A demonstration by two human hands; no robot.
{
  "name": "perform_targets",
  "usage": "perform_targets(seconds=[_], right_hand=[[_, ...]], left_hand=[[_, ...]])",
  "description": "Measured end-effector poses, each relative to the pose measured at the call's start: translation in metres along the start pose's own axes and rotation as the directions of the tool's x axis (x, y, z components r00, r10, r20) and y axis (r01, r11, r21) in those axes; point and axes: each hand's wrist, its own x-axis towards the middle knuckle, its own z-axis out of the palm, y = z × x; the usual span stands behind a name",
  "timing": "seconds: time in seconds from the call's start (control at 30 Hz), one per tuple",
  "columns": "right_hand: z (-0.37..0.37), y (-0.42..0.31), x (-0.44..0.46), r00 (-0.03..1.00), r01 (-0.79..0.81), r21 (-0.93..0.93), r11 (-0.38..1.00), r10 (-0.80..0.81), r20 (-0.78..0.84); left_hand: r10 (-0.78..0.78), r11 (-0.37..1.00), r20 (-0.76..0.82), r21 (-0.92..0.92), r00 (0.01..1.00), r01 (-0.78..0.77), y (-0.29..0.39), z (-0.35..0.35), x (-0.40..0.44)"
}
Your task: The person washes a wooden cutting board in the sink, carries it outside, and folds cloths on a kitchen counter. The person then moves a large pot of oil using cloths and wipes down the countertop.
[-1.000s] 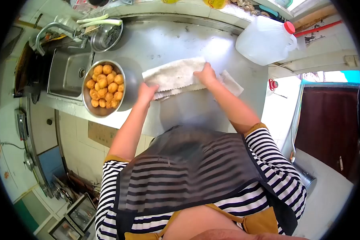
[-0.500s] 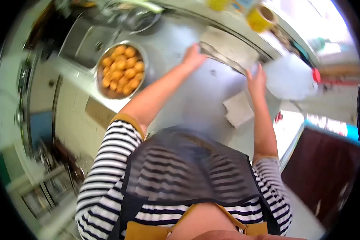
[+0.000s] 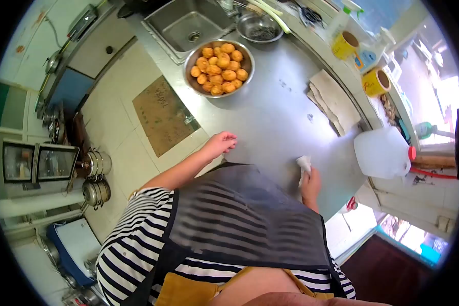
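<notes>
My right hand is closed around a crumpled whitish piece of paper towel, its top sticking up above the fingers, low over the right part of the steel counter. My left hand hovers at the counter's near left edge, fingers loosely curled and holding nothing. Beyond it stands a steel bowl heaped with golden-orange balls. A folded beige sheet, ragged along one side, lies flat at the back right of the counter.
A sink is set in at the back left, with a smaller bowl beside it. Along the right ledge are yellow tape rolls and spray bottles. A translucent jug stands at right. Cardboard lies on the floor.
Both hands have drawn back from the beige sheet toward my body. The loose paper piece that lay on the counter is gone from there; my right hand now holds a crumpled one. The view has turned.
</notes>
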Motion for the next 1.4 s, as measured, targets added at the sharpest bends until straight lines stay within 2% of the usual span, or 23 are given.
perform_targets(seconds=[0.03,0.07,0.17,0.2,0.23,0.27,0.33,0.43,0.47,0.5,0.57,0.6,0.67,0.73,0.77,0.83,0.87,0.9,0.97,1.0,1.03,1.2,1.4], right_hand=[[-0.014,-0.022,0.018,0.981,-0.188,0.278,0.942,0.171,0.087],[-0.024,-0.035,0.025,0.925,-0.379,0.508,0.774,0.306,0.225],[-0.009,-0.059,0.057,0.926,-0.375,0.643,0.668,0.245,0.286],[-0.003,-0.078,0.065,0.925,-0.380,0.838,0.391,0.172,0.339],[-0.004,-0.101,0.074,0.934,-0.358,0.854,0.379,0.142,0.328],[-0.011,-0.125,0.078,0.865,-0.500,0.811,0.303,0.125,0.486],[-0.019,-0.169,0.075,0.729,-0.681,0.723,0.115,0.008,0.685],[0.000,-0.219,0.062,0.741,-0.655,0.754,-0.043,-0.231,0.631],[-0.002,-0.226,0.064,0.758,-0.543,0.825,0.159,-0.332,0.562],[0.010,-0.229,0.066,0.837,-0.291,0.859,0.421,-0.323,0.442],[0.000,-0.232,0.079,0.774,-0.141,0.804,0.578,-0.442,0.453],[0.005,-0.219,0.083,0.793,-0.157,0.800,0.579,-0.409,0.452],[0.023,-0.197,0.098,0.885,-0.122,0.785,0.607,-0.292,0.362],[0.027,-0.148,0.125,0.956,-0.243,0.748,0.617,0.023,0.291],[0.054,-0.105,0.152,0.919,-0.393,0.722,0.570,0.221,0.325],[0.049,-0.027,0.185,0.890,-0.352,0.604,0.715,0.455,-0.020],[0.047,0.012,0.195,0.858,-0.261,0.558,0.788,0.454,-0.240],[0.018,0.031,0.201,0.835,-0.366,0.342,0.865,0.468,-0.290],[0.006,0.085,0.208,0.797,-0.309,0.138,0.941,0.335,-0.503],[-0.014,0.097,0.211,0.826,-0.379,0.158,0.912,0.410,-0.387],[-0.014,0.120,0.216,0.850,-0.327,0.092,0.940,0.336,-0.406],[-0.017,0.166,0.249,0.830,-0.493,0.157,0.856,0.517,-0.209],[-0.007,0.179,0.266,0.720,-0.651,0.240,0.720,0.686,-0.107]], left_hand=[[0.010,1.000,-0.019,-0.004,1.000,-0.010,-0.006,-0.004,-0.011],[0.019,0.998,-0.029,-0.059,0.999,-0.021,-0.013,-0.004,-0.022],[0.086,0.987,-0.068,-0.132,0.994,-0.095,-0.028,-0.012,-0.044],[0.086,0.990,-0.018,-0.107,0.996,-0.088,-0.020,-0.008,-0.054],[0.069,0.994,0.046,-0.084,0.997,-0.065,-0.010,-0.002,-0.063],[0.070,0.995,0.033,-0.074,0.997,-0.068,-0.003,0.004,-0.065],[0.257,0.964,0.060,-0.087,0.965,-0.251,0.000,0.024,-0.067],[0.229,0.840,0.210,-0.536,0.950,-0.083,0.003,0.030,-0.064],[0.182,0.817,0.112,-0.571,0.977,-0.086,0.008,0.030,-0.069],[0.228,0.741,-0.007,-0.648,0.974,-0.179,0.005,0.031,-0.072],[0.296,0.673,-0.131,-0.675,0.946,-0.303,0.010,0.023,-0.076],[0.198,0.693,-0.210,-0.661,0.957,-0.288,0.007,0.014,-0.078],[0.196,0.741,-0.412,-0.532,0.890,-0.410,-0.018,-0.012,-0.078],[0.136,0.740,-0.487,-0.529,0.863,-0.415,-0.053,-0.048,-0.087],[0.087,0.742,-0.513,-0.539,0.854,-0.399,-0.067,-0.062,-0.096],[0.027,0.745,-0.535,-0.552,0.844,-0.374,-0.104,-0.088,-0.120],[0.018,0.745,-0.533,-0.557,0.846,-0.367,-0.126,-0.099,-0.132],[-0.032,0.790,-0.553,-0.524,0.833,-0.317,-0.145,-0.105,-0.144],[-0.079,0.868,-0.573,-0.441,0.816,-0.226,-0.218,-0.131,-0.169],[-0.076,0.900,-0.576,-0.390,0.814,-0.192,-0.266,-0.145,-0.178],[-0.101,0.931,-0.593,-0.339,0.799,-0.133,-0.289,-0.145,-0.194],[-0.209,0.977,-0.612,-0.158,0.763,0.142,-0.328,-0.119,-0.223],[-0.141,0.988,-0.602,-0.042,0.786,0.145,-0.336,-0.094,-0.206]])
